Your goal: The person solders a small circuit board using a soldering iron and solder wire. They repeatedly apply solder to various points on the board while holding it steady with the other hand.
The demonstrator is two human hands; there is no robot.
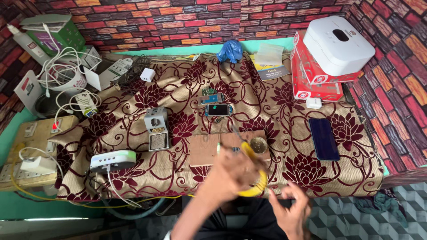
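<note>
My left hand (229,174) is blurred at the table's front edge, closed around a yellow-handled tool (257,182) that looks like a soldering iron. Its thin tip reaches up over a small wooden board (203,150). A round brass-coloured tin (258,145) sits at the board's right end. My right hand (291,208) hangs lower right, below the table edge, fingers apart and holding nothing. Beyond the board lie an opened small phone (218,110) and a bare circuit board (210,96).
A floral maroon cloth (275,106) covers the table. A dark phone (324,138) lies at right, red boxes with a white device (331,49) behind it. A grey tool stand (156,129), a white oval unit (112,160), chargers, cables and a switchboard (31,153) crowd the left.
</note>
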